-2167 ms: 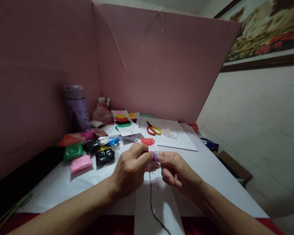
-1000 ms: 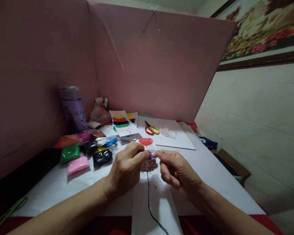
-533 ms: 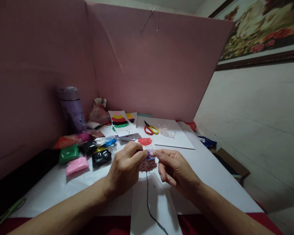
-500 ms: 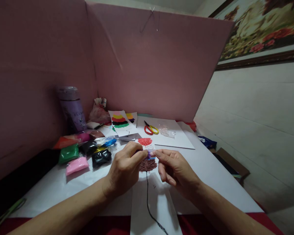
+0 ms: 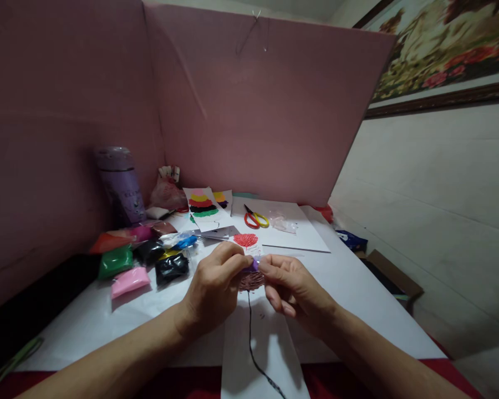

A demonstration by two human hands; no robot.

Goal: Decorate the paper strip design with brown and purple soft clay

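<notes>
My left hand (image 5: 214,291) and my right hand (image 5: 293,291) meet above a white paper strip (image 5: 261,349). Both pinch a small purple lump of clay (image 5: 253,266) between thumb and fingertips. Just under the lump, a brownish-red ribbed clay shape (image 5: 250,281) sits on the strip, with a thin black line (image 5: 251,338) running down from it towards me. A red ribbed clay shape (image 5: 245,240) lies on paper just beyond my fingers.
Several small bags of coloured clay (image 5: 143,255) lie at the left. A purple bottle (image 5: 118,183) stands by the pink screen (image 5: 253,111). Red-and-yellow scissors (image 5: 255,219) rest on a white sheet (image 5: 291,233). Striped colour cards (image 5: 203,206) lie behind.
My hands have drawn slightly closer together over the purple lump. The view has shifted a little; nothing else on the table has moved.
</notes>
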